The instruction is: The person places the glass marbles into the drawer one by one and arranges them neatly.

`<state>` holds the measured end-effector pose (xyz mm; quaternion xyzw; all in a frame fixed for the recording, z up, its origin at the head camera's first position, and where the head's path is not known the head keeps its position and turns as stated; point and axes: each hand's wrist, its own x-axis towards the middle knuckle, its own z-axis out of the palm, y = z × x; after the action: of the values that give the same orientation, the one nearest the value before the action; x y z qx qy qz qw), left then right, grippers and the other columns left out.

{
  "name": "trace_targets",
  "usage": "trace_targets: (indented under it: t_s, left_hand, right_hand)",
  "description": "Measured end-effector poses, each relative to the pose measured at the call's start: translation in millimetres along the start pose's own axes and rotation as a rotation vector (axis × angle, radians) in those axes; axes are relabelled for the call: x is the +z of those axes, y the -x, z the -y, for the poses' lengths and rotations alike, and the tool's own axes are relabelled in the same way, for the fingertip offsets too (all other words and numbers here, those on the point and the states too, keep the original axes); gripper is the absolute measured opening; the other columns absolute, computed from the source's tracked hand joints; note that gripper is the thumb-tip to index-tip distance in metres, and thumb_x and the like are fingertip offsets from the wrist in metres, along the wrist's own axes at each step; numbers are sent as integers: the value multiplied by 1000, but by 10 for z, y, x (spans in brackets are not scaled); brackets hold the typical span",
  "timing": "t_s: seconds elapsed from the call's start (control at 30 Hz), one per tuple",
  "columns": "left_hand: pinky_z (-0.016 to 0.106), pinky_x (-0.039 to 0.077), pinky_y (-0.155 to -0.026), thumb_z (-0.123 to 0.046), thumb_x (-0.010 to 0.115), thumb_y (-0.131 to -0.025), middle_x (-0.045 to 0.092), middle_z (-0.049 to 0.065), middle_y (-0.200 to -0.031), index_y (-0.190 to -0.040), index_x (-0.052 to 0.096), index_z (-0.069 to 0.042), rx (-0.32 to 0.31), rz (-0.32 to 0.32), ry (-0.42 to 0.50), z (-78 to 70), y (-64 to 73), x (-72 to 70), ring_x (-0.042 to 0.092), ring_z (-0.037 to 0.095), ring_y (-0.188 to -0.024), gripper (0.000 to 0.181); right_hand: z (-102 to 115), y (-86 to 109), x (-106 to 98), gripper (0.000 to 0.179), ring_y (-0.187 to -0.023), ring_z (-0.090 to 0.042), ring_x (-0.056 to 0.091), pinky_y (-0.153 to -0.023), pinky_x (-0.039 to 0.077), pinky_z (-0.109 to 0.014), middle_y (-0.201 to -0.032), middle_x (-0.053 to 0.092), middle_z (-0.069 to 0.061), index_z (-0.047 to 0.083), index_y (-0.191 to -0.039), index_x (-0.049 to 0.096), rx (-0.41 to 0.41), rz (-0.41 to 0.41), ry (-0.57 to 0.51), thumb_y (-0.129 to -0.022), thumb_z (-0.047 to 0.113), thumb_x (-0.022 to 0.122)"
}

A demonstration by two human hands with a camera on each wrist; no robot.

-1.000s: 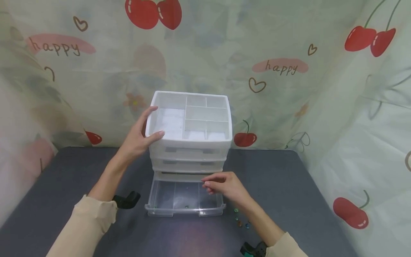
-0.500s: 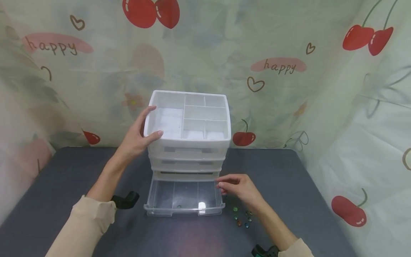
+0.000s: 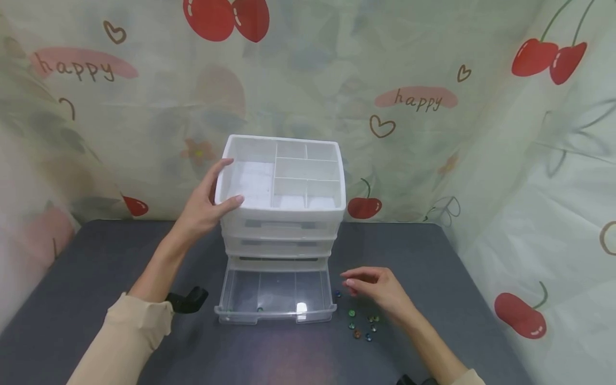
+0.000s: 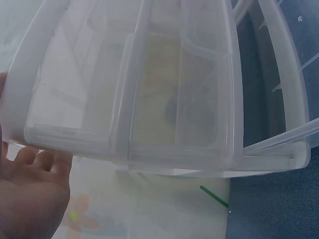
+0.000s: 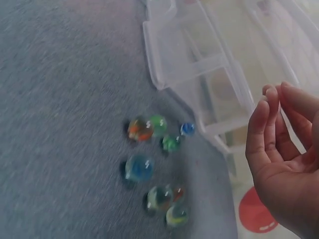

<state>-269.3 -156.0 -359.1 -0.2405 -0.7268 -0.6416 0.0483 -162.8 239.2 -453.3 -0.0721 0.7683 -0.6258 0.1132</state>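
A white drawer unit (image 3: 281,235) stands on the table, topped by a divided tray (image 3: 255,182). My left hand (image 3: 199,208) grips the tray's left rim, with its thumb over the front edge. The clear bottom drawer (image 3: 276,289) is pulled out. A green marble (image 3: 260,309) lies inside near its front. My right hand (image 3: 377,289) is over the table just right of the drawer. Its fingers are loosely bent and its fingertips close together, with nothing visible between them. Below it lie several glass marbles, including a green marble (image 3: 352,313), an orange marble (image 5: 141,129) and a blue marble (image 5: 187,129).
The dark table (image 3: 409,251) extends to both sides of the unit. A patterned curtain (image 3: 298,80) hangs behind and along the sides. Black wrist-worn devices (image 3: 187,300) sit at both wrists. Two shut drawers lie above the pulled-out one.
My right hand has moved right, from above the drawer to over the table, uncovering more marbles. Inside the drawer, a green marble has rolled left. My left hand keeps its grip.
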Motion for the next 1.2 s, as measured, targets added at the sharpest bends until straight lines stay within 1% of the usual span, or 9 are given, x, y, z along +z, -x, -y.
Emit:
trace_targets:
  t_s: [0.23, 0.33, 0.47, 0.6, 0.67, 0.83, 1.0, 1.13, 1.2]
  left_hand:
    - [20, 46, -83, -3, 65, -94, 22, 12, -159, -157, 24, -17, -11, -1, 6, -8, 4, -7, 37, 29, -129, 77]
    - [19, 45, -84, -4, 65, -94, 20, 13, -160, -157, 23, -16, -5, -3, 4, -14, 7, -15, 36, 30, -129, 76]
    - [20, 47, -82, -4, 66, -94, 25, 18, -157, -157, 24, -14, 14, 0, -2, -15, 11, -14, 41, 30, -122, 76]
    - [20, 48, -81, -4, 65, -94, 27, 18, -155, -157, 25, -15, 16, 1, 3, -5, 10, -4, 43, 27, -119, 75]
    - [20, 48, -81, -4, 65, -95, 28, 19, -154, -157, 25, -16, 16, 1, 5, 1, 10, 0, 44, 27, -118, 75]
    - [21, 48, -81, -4, 65, -95, 29, 20, -153, -157, 24, -17, 18, 3, 6, 22, 10, 3, 45, 28, -117, 76]
    - [21, 47, -82, -3, 65, -94, 28, 19, -154, -157, 25, -17, 18, -3, 6, 42, 1, 3, 43, 28, -119, 76]
    - [20, 46, -83, -4, 66, -94, 25, 16, -157, -157, 25, -19, 6, -9, -3, 42, -4, -1, 41, 29, -123, 76]
    - [20, 46, -83, -5, 66, -94, 25, 16, -157, -156, 25, -20, 1, -12, -8, 40, -2, -4, 41, 29, -125, 76]
  right_hand:
    - [-92, 103, -74, 38, -88, -21, 69, -78, 55, -32, -106, 71, -23, -9, -115, 68, 17, -30, 20, -89, 18, 75]
    - [-142, 144, -109, 39, -88, -22, 70, -78, 55, -32, -106, 71, -22, -8, -115, 69, 25, -52, 34, -88, 19, 76]
    - [-208, 209, -176, 39, -91, -27, 70, -78, 56, -32, -106, 72, -18, -6, -114, 70, 45, -83, 57, -88, 21, 77]
    - [-254, 283, -240, 39, -92, -26, 70, -78, 56, -32, -107, 71, -20, -7, -114, 70, 58, -103, 62, -87, 21, 78]
    - [-275, 323, -271, 39, -92, -25, 70, -78, 55, -31, -108, 70, -23, -8, -114, 69, 51, -101, 66, -87, 19, 78]
    - [-329, 416, -333, 38, -91, -22, 70, -78, 55, -30, -109, 70, -24, -8, -115, 69, 57, -92, 82, -88, 18, 77]
    - [-391, 495, -396, 36, -92, -19, 69, -77, 55, -31, -110, 71, -21, -5, -115, 70, 112, -97, 114, -87, 17, 77]
    - [-454, 520, -450, 34, -93, -15, 69, -77, 55, -31, -112, 71, -16, -2, -115, 71, 150, -91, 150, -87, 18, 77]
    - [-491, 525, -473, 34, -95, -15, 68, -78, 54, -30, -113, 71, -15, -2, -115, 71, 149, -80, 168, -88, 18, 77]
